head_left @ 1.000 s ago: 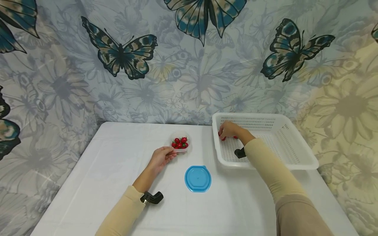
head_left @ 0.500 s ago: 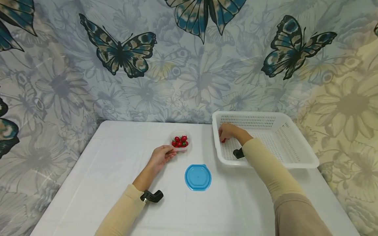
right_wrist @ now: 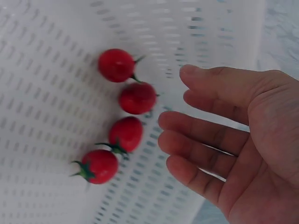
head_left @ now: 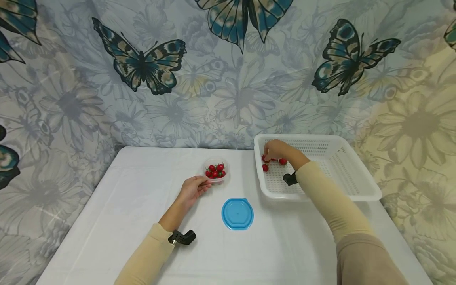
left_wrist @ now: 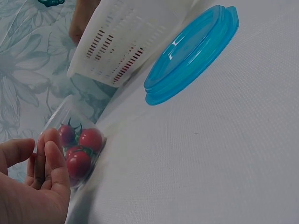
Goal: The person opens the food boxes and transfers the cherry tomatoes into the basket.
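Red cherry tomatoes (head_left: 215, 173) with green stems fill a small clear plastic container (head_left: 217, 181) on the table. My left hand (head_left: 194, 188) pinches the near left edge of this container between thumb and fingers; the exact contact is partly hidden in the left wrist view. My right hand (right_wrist: 243, 135) reaches into a white perforated basket (head_left: 324, 196), its fingers loosely bent and holding nothing. Just beside the fingertips, several more cherry tomatoes (right_wrist: 126, 134) lie in a row on the basket floor. In the head view the hand covers part of that row.
A round blue lid (head_left: 237, 214) lies on the white table (head_left: 142, 174) in front of the container, between my arms. Behind the table hangs a cloth (head_left: 246, 99) printed with flowers and butterflies. The basket takes up the table's far right.
My right hand has dipped toward the basket's near left, then risen and moved back away, baring tomatoes it had covered. My left hand stays at the container.
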Demonstrator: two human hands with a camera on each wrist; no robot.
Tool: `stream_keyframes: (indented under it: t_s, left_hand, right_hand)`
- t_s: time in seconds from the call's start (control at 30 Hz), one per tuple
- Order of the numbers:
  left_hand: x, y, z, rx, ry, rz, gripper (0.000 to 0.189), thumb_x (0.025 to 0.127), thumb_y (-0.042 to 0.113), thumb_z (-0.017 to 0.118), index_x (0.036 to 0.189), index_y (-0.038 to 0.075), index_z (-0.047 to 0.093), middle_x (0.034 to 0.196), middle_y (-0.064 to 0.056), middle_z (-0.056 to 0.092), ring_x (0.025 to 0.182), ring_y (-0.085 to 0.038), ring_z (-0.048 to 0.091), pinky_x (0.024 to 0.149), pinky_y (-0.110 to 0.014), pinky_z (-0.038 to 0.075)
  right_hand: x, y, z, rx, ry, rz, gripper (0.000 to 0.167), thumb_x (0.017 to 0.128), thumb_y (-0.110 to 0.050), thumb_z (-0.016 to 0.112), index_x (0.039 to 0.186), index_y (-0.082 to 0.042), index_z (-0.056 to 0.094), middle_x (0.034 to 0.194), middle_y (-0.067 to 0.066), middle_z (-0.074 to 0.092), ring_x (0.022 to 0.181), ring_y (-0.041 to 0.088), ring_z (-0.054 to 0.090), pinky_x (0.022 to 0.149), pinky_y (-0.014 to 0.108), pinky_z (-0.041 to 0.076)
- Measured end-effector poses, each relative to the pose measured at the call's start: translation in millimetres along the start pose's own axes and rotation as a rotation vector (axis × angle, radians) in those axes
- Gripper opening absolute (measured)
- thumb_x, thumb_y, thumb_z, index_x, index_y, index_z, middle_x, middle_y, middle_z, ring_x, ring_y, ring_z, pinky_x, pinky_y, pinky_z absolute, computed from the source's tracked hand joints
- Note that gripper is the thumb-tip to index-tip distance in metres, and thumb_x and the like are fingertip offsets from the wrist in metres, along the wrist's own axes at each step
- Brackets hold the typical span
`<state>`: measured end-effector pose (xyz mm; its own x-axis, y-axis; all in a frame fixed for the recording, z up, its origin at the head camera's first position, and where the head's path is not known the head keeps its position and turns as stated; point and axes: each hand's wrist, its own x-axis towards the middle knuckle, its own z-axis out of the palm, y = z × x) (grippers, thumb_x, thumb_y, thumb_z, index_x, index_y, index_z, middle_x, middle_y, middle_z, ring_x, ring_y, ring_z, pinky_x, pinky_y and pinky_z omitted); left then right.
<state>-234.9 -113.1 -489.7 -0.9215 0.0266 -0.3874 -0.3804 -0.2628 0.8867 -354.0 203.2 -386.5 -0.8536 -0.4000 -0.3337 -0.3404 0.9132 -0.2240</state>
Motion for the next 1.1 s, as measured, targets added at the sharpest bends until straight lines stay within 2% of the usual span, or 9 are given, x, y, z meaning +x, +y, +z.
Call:
stream_keyframes:
  t_s: [0.13,0.33,0.5,0.73,0.9,1.1]
  left_hand:
    - [0.0,0.8,-0.5,0.0,-0.004,-0.002,0.022,0.099,0.013,0.055,0.114,-0.003,0.055,0.089,-0.004,0.071,0.073,-0.007,0.067,0.07,-0.016,0.055]
    - [1.1,-0.2,-0.9,-0.006,-0.006,0.0,0.02,0.099,0.012,0.054,0.113,-0.002,0.055,0.085,-0.002,0.07,0.072,-0.007,0.067,0.069,-0.016,0.055]
    - [1.7,-1.4,-0.2,-0.008,0.003,-0.001,0.018,0.1,0.012,0.054,0.111,-0.001,0.056,0.087,-0.003,0.071,0.072,-0.008,0.068,0.069,-0.016,0.055]
    - [1.4,-1.0,-1.5,-0.008,0.007,-0.001,0.019,0.099,0.013,0.054,0.112,-0.002,0.056,0.085,-0.001,0.07,0.073,-0.008,0.068,0.069,-0.016,0.055]
    - [1.3,-0.5,-2.2,-0.01,0.0,0.002,0.021,0.099,0.013,0.055,0.114,-0.002,0.055,0.083,0.0,0.07,0.073,-0.007,0.068,0.069,-0.016,0.055]
    - [1.8,-0.7,-1.8,-0.012,-0.016,-0.004,0.025,0.099,0.014,0.055,0.117,-0.003,0.054,0.084,0.0,0.07,0.073,-0.008,0.068,0.07,-0.017,0.055]
  right_hand:
    - [-4.4,-5.2,-15.9,-0.002,0.056,-0.012,0.017,0.088,-0.016,0.068,0.098,-0.002,0.069,0.095,0.011,0.066,0.085,0.024,0.058,0.083,0.042,0.051]
    - [-5.7,-14.0,-31.4,-0.008,0.095,-0.045,0.021,0.088,-0.016,0.067,0.103,-0.001,0.068,0.095,0.013,0.067,0.086,0.025,0.06,0.081,0.042,0.051]
    - [-5.9,-29.8,-40.4,-0.032,0.119,-0.074,0.022,0.089,-0.017,0.066,0.106,-0.003,0.068,0.099,0.014,0.067,0.09,0.028,0.062,0.083,0.044,0.051]
    - [-1.6,-60.5,-44.0,-0.11,0.139,-0.133,0.024,0.09,-0.018,0.066,0.109,-0.004,0.07,0.102,0.012,0.07,0.095,0.028,0.063,0.086,0.043,0.053]
    - [7.0,-83.3,-42.8,-0.18,0.144,-0.175,0.022,0.091,-0.018,0.066,0.108,-0.005,0.07,0.101,0.011,0.07,0.092,0.026,0.064,0.083,0.041,0.053]
    - [17.2,-105.3,-34.3,-0.169,0.133,-0.198,0.022,0.089,-0.017,0.066,0.108,-0.006,0.07,0.101,0.01,0.07,0.092,0.024,0.062,0.082,0.039,0.053]
